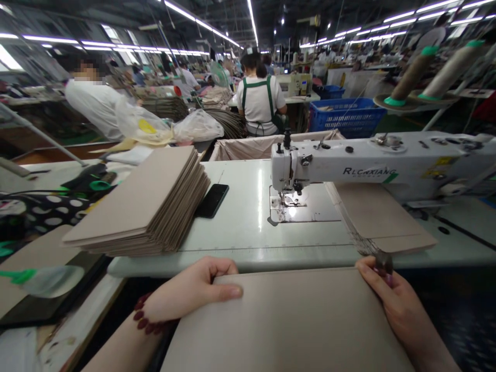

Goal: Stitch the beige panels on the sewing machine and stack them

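A beige flat panel (294,320) lies in front of me at the table's near edge. My left hand (189,294) grips its upper left corner, thumb on top. My right hand (391,299) is closed at the panel's upper right corner around a small metal tool with a purple handle (384,266); threads run from there toward the sewing machine (372,163). The machine's needle (284,199) stands over its plate. Another beige piece (383,217) lies under the machine arm.
A tall stack of beige panels (147,206) sits at the left of the table (240,227), with a black phone (212,200) beside it. Thread cones (414,72) stand at the right. A blue crate (344,116) and seated workers are behind.
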`<state>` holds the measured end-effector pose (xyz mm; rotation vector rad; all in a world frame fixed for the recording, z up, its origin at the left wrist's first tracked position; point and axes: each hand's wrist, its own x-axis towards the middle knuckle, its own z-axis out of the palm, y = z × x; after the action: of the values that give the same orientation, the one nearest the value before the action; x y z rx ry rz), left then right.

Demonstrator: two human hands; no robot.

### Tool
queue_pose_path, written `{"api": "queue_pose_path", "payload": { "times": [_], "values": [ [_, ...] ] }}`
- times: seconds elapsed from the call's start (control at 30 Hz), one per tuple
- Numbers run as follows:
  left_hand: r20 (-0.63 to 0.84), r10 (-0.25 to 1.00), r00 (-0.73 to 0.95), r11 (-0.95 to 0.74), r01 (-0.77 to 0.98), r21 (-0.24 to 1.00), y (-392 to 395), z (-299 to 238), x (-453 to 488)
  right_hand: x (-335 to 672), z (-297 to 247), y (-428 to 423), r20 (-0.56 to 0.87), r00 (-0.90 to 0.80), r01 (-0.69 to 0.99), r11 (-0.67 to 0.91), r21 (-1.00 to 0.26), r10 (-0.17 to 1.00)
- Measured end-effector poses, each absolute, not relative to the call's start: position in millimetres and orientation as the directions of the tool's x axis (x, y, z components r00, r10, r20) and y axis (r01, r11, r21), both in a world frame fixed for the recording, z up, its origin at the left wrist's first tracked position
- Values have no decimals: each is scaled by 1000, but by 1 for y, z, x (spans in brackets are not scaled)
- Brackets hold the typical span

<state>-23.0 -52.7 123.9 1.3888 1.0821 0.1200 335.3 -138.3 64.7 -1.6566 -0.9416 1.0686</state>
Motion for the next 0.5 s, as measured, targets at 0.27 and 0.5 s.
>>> {"api": "queue_pose_path", "payload": {
  "times": [0.27,0.5],
  "values": [
    [-556,644,526,284,510,812,-51,130,-32,355,53,-137,-321,373,119,-388,-914,871],
    [-529,681,506,374,380,846,-52,132,-38,366,41,-135,-332,481,169,-457,-873,811]
  ]
}}
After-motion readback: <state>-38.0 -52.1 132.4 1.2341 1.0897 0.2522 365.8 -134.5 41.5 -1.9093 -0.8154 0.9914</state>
